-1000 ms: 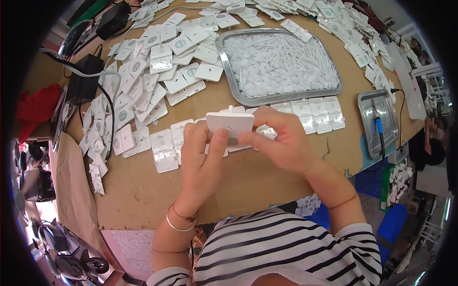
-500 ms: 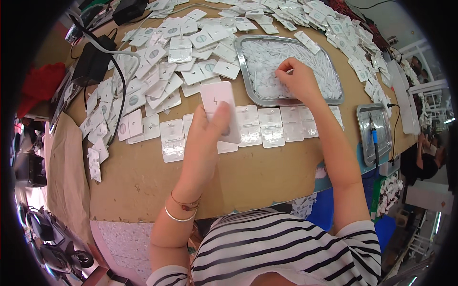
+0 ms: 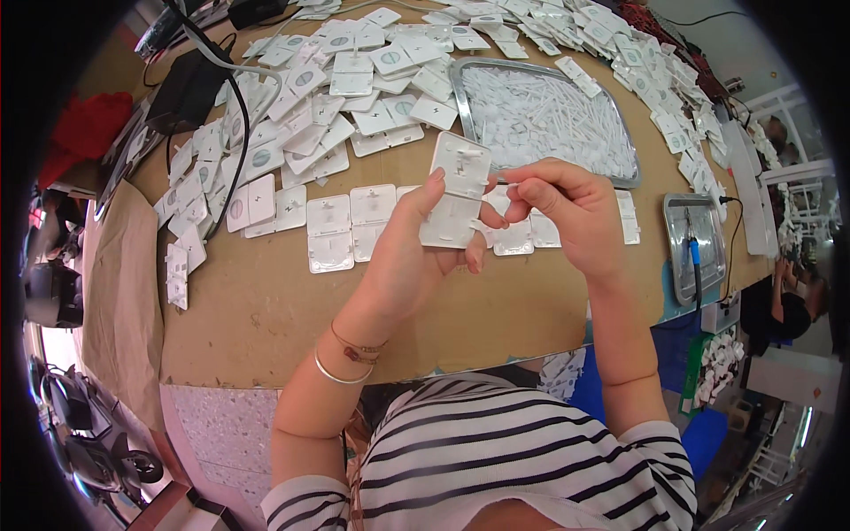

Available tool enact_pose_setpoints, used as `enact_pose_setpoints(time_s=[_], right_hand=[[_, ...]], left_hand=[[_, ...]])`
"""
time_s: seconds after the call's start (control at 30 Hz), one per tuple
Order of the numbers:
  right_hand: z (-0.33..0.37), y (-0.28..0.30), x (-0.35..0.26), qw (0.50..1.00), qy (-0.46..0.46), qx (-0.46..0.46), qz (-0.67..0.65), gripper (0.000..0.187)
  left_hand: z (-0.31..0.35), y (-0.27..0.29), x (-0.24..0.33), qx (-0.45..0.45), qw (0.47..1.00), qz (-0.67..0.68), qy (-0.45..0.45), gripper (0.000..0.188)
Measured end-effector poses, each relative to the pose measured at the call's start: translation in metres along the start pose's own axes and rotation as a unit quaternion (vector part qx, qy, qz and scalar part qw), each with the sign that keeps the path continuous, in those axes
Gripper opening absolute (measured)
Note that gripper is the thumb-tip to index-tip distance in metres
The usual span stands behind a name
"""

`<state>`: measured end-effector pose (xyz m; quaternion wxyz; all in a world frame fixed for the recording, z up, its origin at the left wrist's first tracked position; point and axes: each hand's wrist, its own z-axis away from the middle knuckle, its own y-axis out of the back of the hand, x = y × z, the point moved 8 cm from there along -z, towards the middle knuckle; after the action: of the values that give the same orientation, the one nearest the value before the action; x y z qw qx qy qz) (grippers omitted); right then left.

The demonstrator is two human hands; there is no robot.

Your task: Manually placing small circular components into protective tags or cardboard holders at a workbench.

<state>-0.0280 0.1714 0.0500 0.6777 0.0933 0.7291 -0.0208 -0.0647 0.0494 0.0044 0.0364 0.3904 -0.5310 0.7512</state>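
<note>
My left hand (image 3: 412, 257) clamps one white rectangular plastic plate (image 3: 456, 190), upright. Right hand (image 3: 567, 208) pinches one thin white pin (image 3: 486, 143). Two metal trays (image 3: 540, 71).

The right hand (image 3: 567, 208), which half a second ago reached into the large metal tray (image 3: 620, 133) of small white pieces near the far edge of the bench, has come back toward the person and now sits just beside the white plastic plate (image 3: 456, 190), fingertips pinched together at the plate's right edge. The left hand (image 3: 416, 257) has raised the plate and turned it more upright, its thumb along the left edge and fingers behind. A second ago both hands gripped the plate together, low over the row of white plates near the bench's near edge.
</note>
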Motion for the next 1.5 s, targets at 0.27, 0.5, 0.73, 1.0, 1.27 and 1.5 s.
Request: enact_pose_setpoints(time_s=[0.27, 0.5, 0.73, 1.0, 1.27, 1.5], right_hand=[[0.004, -0.011, -0.006, 0.997, 0.033, 0.034, -0.061, 0.008], [0.002, -0.003, 0.0, 0.986, 0.072, 0.121, 0.087, 0.011], [0.0, -0.008, 0.014, 0.991, -0.008, 0.131, 0.023, 0.015], [0.001, -0.009, 0.019, 0.99, -0.079, 0.117, -0.023, 0.024], [0.002, -0.006, 0.013, 0.99, -0.077, 0.12, -0.011, 0.034], [0.01, -0.015, 0.021, 0.985, -0.071, 0.114, -0.104, 0.03]], left_hand=[[0.001, 0.0, -0.008, 0.005, 1.0, -0.019, 0.023, 0.05], [0.004, -0.005, -0.007, -0.006, 0.998, -0.049, 0.031, 0.046], [0.005, -0.006, -0.01, -0.005, 0.995, -0.094, 0.043, 0.046], [0.006, -0.004, -0.012, 0.004, 0.991, -0.121, 0.06, 0.043], [0.008, -0.003, -0.016, 0.008, 0.986, -0.145, 0.084, 0.045], [0.012, -0.007, -0.016, -0.013, 0.985, -0.16, 0.06, 0.053]])
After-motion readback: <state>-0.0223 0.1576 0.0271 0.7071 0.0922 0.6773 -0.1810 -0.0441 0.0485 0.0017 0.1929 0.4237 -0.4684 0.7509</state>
